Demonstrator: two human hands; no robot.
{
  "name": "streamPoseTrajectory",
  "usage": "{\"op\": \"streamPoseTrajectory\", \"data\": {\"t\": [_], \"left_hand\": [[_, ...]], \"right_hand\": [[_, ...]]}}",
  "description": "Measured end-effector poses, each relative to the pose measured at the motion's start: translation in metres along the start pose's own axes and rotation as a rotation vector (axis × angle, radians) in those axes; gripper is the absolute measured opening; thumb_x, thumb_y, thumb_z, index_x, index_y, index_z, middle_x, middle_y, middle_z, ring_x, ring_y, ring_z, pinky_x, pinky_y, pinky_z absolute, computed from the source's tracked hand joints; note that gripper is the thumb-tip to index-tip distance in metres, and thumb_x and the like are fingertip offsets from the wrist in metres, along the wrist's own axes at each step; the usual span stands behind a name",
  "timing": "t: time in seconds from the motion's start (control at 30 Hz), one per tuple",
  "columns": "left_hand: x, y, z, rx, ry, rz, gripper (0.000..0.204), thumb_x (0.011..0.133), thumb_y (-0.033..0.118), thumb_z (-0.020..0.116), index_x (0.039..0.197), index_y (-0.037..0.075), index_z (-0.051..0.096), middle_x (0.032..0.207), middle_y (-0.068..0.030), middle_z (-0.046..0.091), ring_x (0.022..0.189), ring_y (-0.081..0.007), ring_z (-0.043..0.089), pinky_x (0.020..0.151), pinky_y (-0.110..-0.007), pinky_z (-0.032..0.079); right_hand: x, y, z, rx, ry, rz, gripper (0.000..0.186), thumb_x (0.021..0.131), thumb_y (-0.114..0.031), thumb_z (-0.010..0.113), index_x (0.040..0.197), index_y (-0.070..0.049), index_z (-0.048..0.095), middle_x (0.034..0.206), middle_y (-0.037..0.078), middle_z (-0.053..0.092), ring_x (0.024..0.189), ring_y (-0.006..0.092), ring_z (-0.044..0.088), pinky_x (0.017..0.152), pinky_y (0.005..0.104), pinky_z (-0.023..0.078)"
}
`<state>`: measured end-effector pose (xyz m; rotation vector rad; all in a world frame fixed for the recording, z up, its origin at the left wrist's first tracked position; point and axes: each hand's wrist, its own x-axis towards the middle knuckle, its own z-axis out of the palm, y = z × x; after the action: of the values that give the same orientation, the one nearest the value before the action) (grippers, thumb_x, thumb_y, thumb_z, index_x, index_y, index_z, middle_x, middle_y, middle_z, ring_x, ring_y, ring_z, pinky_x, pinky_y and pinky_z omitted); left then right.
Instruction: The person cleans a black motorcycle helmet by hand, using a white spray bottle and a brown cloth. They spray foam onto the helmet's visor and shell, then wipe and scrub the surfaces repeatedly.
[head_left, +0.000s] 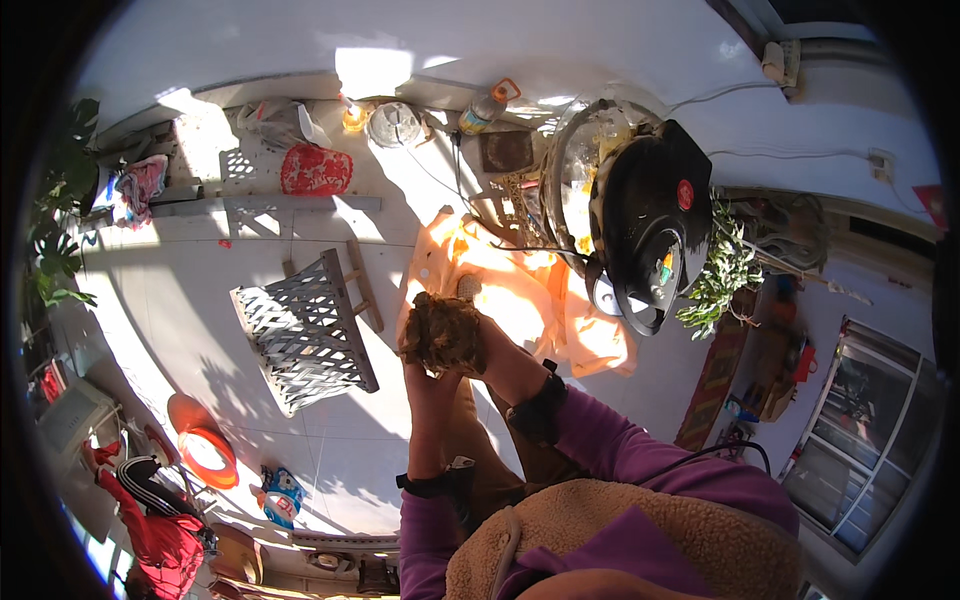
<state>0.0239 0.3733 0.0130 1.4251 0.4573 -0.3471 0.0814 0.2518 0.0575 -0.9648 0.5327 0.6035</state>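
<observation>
Two hands met over one brown, crumpled bundle (445, 333), which looked like dried, fibrous plant matter, though I could not tell its kind for certain. My left hand (420, 355) cupped it from below with fingers curled shut around it; my right hand (488, 352) pressed against its right side, closed on the same mass. I held the bundle in the air above the floor, in front of an orange cloth (520, 300) spread on the pale tiles. Judging from this, the handling was mid-course: the bundle was gathered and gripped, but not yet set down. A white lattice panel (300, 335) lay to the left, and a black-lidded cooker (645, 225) stood beyond the cloth.
</observation>
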Motion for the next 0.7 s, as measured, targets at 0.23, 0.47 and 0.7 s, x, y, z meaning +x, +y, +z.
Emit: {"op": "streamPoseTrajectory", "data": {"t": [0.23,0.47,0.7], "left_hand": [[-0.005,0.09,0.041,0.077,0.048,0.187,0.072,0.077,0.006,0.081,0.14,-0.002,0.047,0.135,-0.0145,0.057,0.124,-0.0254,0.058,0.105,-0.038,0.046],[0.0,0.144,0.101,0.239,-0.071,0.321,0.069,0.082,0.007,0.078,0.142,0.002,0.045,0.139,-0.0137,0.055,0.13,-0.0254,0.053,0.11,-0.037,0.041],[-0.009,0.143,0.118,-0.028,-0.106,0.259,0.049,0.085,0.003,0.072,0.131,-0.006,0.056,0.125,-0.0138,0.065,0.107,-0.0213,0.067,0.087,-0.035,0.058]], "right_hand": [[0.002,-0.046,-0.014,0.141,-0.237,0.083,0.035,0.109,-0.023,0.046,0.137,-0.004,0.053,0.131,0.011,0.063,0.117,0.0207,0.064,0.102,0.0341,0.053],[-0.03,-0.113,-0.041,0.601,-0.22,0.095,0.029,0.107,-0.022,0.05,0.124,-0.001,0.062,0.114,0.009,0.069,0.098,0.019,0.07,0.087,0.0327,0.06],[-0.08,-0.126,-0.059,0.266,-0.073,0.144,0.038,0.104,-0.039,0.052,0.096,-0.006,0.067,0.089,0.004,0.069,0.072,0.015,0.067,0.058,0.0278,0.052]]}}
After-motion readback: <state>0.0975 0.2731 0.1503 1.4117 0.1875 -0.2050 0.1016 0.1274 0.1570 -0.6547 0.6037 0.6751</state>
